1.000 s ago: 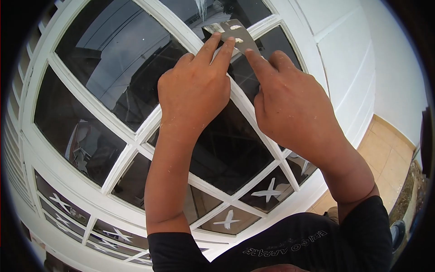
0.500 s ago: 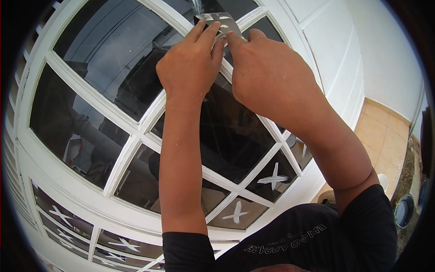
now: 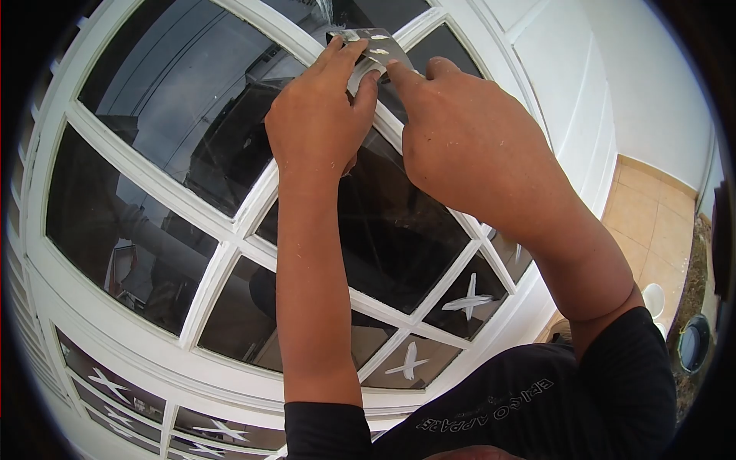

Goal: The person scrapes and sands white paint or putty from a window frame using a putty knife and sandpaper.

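A scraper [image 3: 377, 40] with a flat metal blade, smeared with white paint, lies against the upper part of the white-framed window [image 3: 236, 228]. My right hand [image 3: 471, 130] is closed around its handle, which the hand hides, and the index finger points along the blade. My left hand [image 3: 318, 103] rests its outstretched fingers on the blade's left side, with the thumb apart from them, beside the right index finger. Just beyond the blade, a whitish smear [image 3: 325, 11] marks the dark glass.
White painted crosses mark several lower panes, among them one cross [image 3: 469, 296] at lower right. A white wall [image 3: 652, 84] and a tiled floor [image 3: 644, 211] lie to the right. A white cup-like container [image 3: 652, 299] and a dark bucket [image 3: 692, 343] stand near my right elbow.
The scraper and both hands have shifted slightly downward in view, and my right hand a little to the right. My left fingers remain on the blade.
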The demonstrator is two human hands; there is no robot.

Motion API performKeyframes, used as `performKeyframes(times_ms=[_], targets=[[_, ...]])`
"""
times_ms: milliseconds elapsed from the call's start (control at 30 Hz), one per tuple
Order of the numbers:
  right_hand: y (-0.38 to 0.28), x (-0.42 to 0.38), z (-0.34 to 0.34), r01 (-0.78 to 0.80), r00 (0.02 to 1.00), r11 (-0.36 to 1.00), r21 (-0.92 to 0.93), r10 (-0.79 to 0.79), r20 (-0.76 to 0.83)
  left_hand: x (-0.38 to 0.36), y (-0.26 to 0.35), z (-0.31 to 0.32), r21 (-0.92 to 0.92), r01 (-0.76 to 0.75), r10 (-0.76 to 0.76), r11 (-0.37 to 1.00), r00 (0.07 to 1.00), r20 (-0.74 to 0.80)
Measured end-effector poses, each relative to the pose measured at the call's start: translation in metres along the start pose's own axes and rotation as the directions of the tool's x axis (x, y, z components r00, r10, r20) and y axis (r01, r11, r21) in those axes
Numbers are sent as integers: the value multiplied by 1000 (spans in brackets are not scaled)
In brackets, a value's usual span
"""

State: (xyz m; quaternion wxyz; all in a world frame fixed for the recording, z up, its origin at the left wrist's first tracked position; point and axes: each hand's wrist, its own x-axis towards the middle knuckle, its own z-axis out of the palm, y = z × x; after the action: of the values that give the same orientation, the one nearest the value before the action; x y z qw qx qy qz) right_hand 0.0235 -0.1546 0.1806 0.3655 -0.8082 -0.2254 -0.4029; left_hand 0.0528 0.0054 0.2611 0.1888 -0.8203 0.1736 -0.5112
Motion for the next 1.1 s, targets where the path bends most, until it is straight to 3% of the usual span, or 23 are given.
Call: performKeyframes(times_ms=[267, 500, 767, 900, 1000, 1100], targets=[[-1, -3, 8, -27, 999, 1000, -1, 26, -26, 1, 0, -7, -76, 108, -98, 991, 986, 135], [0, 1, 11, -35, 997, 999, -11, 34, -66, 0, -3, 0, -45, 25, -22, 999, 998, 59], [2, 3, 9, 5, 994, 1000, -6, -6, -108, -5, 1, -6, -24, 0, 2, 1000, 996, 92], [3, 11, 7, -5, 996, 1000, -16, 3, -84, -4, 8, -14, 35, 28, -32, 999, 989, 144], [-4, 7, 0, -1, 999, 1000, -7, 1, -35, -3, 7, -14, -37, 79, -72, 996, 984, 165], [-3, 7, 0, 12, 1000, 1000, -10, -12, -20, -4, 5, -8, -23, 29, -27, 999, 997, 72]])
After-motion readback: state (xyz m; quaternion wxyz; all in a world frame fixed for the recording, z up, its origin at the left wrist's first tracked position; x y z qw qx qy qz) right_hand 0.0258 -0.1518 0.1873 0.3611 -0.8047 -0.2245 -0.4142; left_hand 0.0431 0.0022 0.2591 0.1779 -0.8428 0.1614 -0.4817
